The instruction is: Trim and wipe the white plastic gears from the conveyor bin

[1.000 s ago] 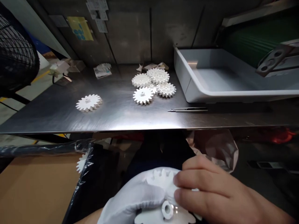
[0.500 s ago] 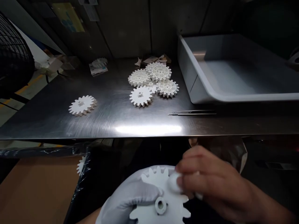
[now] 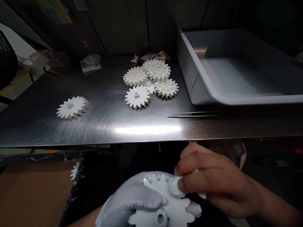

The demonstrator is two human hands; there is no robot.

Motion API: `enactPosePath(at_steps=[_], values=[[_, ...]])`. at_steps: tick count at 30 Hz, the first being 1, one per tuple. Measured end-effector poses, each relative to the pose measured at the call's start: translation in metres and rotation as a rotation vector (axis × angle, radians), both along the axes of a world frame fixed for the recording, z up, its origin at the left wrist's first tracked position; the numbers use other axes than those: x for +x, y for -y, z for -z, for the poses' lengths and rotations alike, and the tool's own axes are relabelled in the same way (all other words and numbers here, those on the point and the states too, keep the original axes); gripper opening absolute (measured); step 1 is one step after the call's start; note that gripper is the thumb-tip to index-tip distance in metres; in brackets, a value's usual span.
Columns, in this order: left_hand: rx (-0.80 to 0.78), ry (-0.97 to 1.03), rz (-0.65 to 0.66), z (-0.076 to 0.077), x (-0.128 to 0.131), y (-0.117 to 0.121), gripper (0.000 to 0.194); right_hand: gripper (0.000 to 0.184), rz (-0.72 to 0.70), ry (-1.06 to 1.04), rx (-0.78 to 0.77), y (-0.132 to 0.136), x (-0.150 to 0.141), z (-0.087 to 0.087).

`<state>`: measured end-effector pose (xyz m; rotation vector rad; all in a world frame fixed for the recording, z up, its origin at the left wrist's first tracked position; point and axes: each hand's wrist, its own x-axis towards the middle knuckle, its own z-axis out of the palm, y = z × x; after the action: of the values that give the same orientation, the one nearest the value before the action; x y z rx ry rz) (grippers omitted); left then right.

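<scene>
The left hand (image 3: 127, 201) wears a white glove and holds a white plastic gear (image 3: 175, 208) low in the view, at 6 o'clock, with its fingers closed around the gear's edge. The bare right hand (image 3: 213, 179) has narrow fingers (image 3: 196, 160) which pinch a white cloth (image 3: 175, 186) against the gear face. At 12 o'clock is a steel table (image 3: 94, 126) with a group of gears (image 3: 146, 78). A single gear (image 3: 72, 107) lies at 11 o'clock, tweezers (image 3: 194, 115) and a pale grey tray (image 3: 199, 88) at 1 o'clock.
</scene>
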<state>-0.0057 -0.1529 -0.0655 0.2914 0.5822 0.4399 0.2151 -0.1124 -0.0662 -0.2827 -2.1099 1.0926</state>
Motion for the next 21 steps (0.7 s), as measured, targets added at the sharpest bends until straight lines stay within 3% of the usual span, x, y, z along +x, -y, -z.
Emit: enactPosePath(at_steps=[4,8,11,16,21], values=[[0.008,-0.039,-0.013,0.001,-0.003,0.001,0.036,0.031,-0.026,0.049,0.077,0.001,0.002,-0.002],[0.010,0.015,-0.016,-0.005,-0.007,0.006,0.044,0.028,0.058,0.157,-0.059,-0.007,0.018,0.008],[0.023,0.060,-0.008,-0.007,-0.007,0.006,0.041,0.030,0.127,0.061,-0.187,-0.012,0.021,0.010],[0.030,0.043,0.063,-0.003,-0.004,0.002,0.048,0.022,-0.051,-0.049,-0.237,-0.022,0.003,0.007],[-0.001,0.023,0.122,-0.004,-0.001,-0.005,0.034,0.029,-0.118,-0.071,-0.058,-0.022,-0.009,-0.002]])
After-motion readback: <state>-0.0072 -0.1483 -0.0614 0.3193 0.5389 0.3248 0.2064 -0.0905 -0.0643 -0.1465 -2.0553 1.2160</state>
